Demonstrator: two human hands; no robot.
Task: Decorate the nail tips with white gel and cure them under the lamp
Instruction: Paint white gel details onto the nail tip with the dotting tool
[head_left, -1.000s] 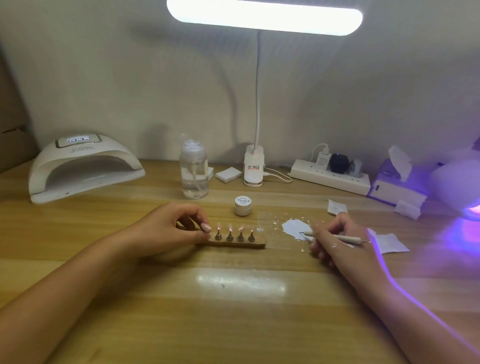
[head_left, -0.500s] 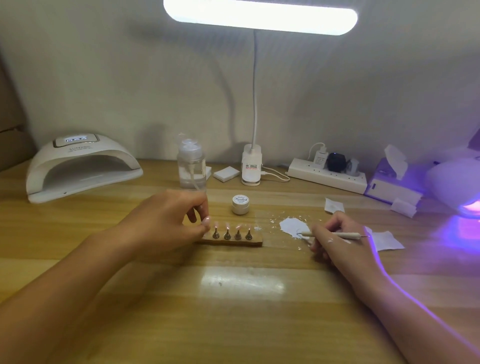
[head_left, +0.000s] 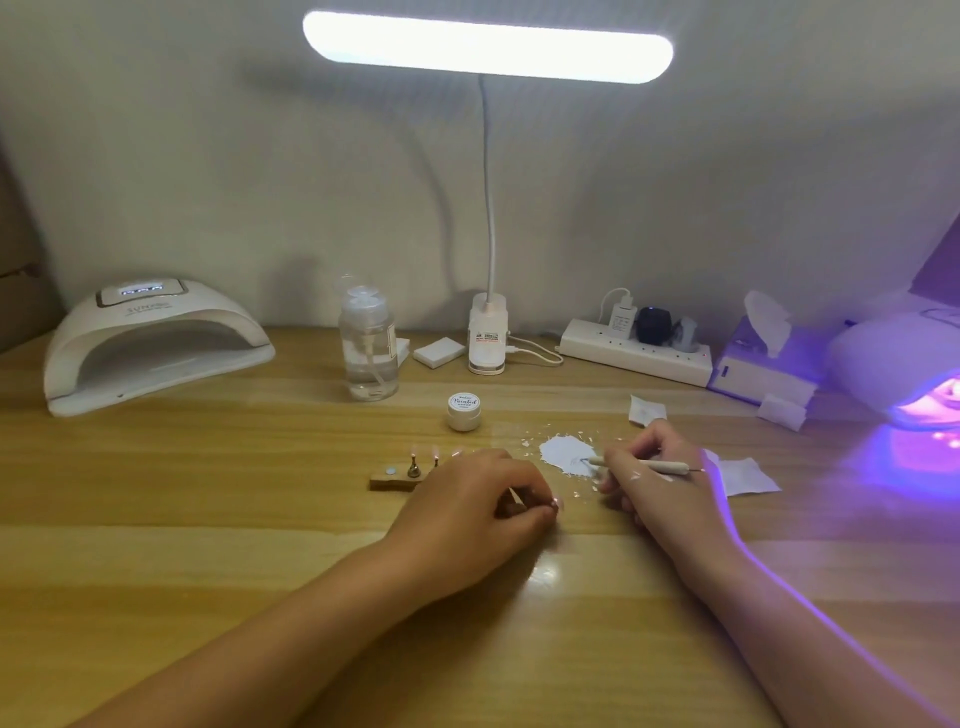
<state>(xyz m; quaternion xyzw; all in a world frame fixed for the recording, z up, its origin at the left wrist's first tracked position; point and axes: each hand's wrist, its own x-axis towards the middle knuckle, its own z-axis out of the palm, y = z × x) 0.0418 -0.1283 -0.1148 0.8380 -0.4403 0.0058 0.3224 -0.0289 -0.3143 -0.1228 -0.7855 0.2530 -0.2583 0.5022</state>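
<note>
pinching a small pink nail tip (head_left: 556, 502) between curled fingertips of the left hand (head_left: 478, 501), just right of the narrow wooden holder strip (head_left: 390, 483) — with two tipped metal pegs (head_left: 414, 469) upright on it. gripping a slim white pen tool (head_left: 670, 466) in the right hand (head_left: 662, 486), point on the white gel smear (head_left: 563, 453) — small white jar (head_left: 464, 410) just behind.

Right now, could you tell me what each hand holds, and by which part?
Right hand pinches a thin gel tool near its working end. Left hand pinches a small nail-tip stand; where on it is hidden.
</note>
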